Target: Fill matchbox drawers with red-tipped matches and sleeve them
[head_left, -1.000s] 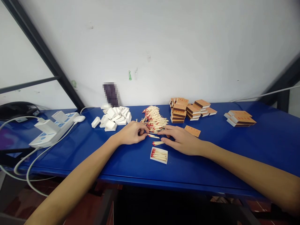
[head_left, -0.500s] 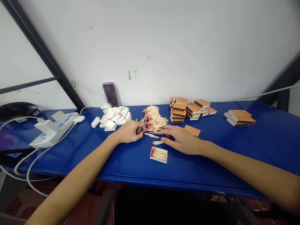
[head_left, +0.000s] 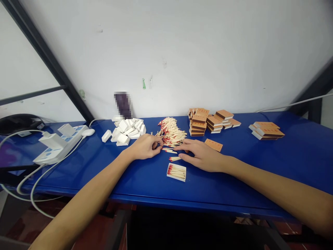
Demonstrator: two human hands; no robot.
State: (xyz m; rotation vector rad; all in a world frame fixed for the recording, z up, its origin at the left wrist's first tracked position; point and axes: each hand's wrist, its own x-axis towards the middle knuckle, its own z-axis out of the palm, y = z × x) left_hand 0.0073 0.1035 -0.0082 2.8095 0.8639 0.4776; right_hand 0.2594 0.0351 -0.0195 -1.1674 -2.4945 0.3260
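My left hand (head_left: 147,146) rests on the blue table (head_left: 145,180), fingers curled and thumb drawn in. Its fingertips meet the red heads of a few loose matches (head_left: 169,150); whatever is inside its curl is hidden. Opposite, my right hand (head_left: 205,154) lies with index finger and thumb apart, the index tip at the tail ends of those matches. A small bundle of matches (head_left: 173,158) reaches under my right thumb, its far end covered. Below stands a white matchbox tray (head_left: 177,179) holding a layer of matches. Behind my hands is a big heap of matches (head_left: 171,132).
White empty trays (head_left: 122,137) are piled at the back left. Orange matchboxes (head_left: 199,119) are stacked at the back right, with another short stack (head_left: 267,131) farther right. One orange sleeve (head_left: 213,145) lies behind my right hand. A power strip (head_left: 61,146) with cables occupies the left.
My left fingertips have moved slightly right, and the loose matches between my hands now lie closer together and more even. My right hand has barely moved.
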